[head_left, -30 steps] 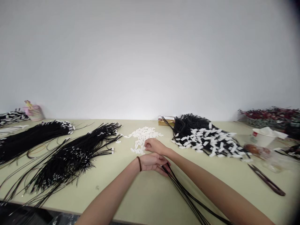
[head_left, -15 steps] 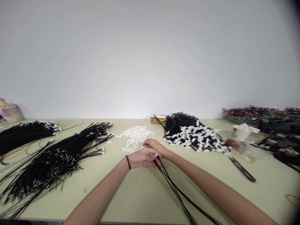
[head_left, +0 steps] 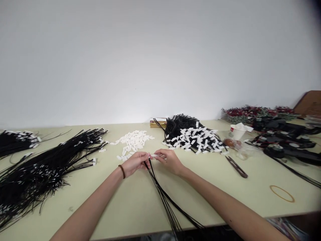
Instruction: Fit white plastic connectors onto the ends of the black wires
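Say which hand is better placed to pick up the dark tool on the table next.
Probably the right hand: the dark tool lies nearer to it, on its side, though it pinches a white piece. The left hand holds black cables and would have to cross over.

One head camera looks forward and down at the left hand (head_left: 136, 164) and right hand (head_left: 171, 161) close by, over the worktop (head_left: 125, 209) to the wall (head_left: 150, 60).
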The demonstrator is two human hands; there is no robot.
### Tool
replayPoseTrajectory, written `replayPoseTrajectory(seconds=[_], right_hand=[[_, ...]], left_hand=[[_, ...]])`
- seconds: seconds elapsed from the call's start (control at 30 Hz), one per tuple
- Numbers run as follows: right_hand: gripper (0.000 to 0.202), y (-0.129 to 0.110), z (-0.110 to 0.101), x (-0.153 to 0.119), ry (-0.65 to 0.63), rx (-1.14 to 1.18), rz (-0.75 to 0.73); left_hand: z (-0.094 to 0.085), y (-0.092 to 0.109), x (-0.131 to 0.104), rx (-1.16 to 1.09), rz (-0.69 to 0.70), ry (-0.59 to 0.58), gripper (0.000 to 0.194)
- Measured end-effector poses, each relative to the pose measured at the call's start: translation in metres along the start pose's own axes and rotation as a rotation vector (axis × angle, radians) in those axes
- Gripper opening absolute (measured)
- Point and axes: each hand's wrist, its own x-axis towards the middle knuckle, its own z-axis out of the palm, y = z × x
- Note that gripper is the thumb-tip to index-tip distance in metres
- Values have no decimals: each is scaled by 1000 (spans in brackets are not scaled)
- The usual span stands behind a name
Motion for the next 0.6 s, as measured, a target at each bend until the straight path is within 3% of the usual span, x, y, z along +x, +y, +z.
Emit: replayPoseTrajectory(seconds=[0.2, 0.6], right_hand=[[16, -1, 1, -2, 31, 77, 8], [23, -15, -4, -5, 115, 135, -80]], left_hand=[[7, 4, -2, 29, 33, 29, 35], [7, 2, -2, 26, 23, -71, 37]])
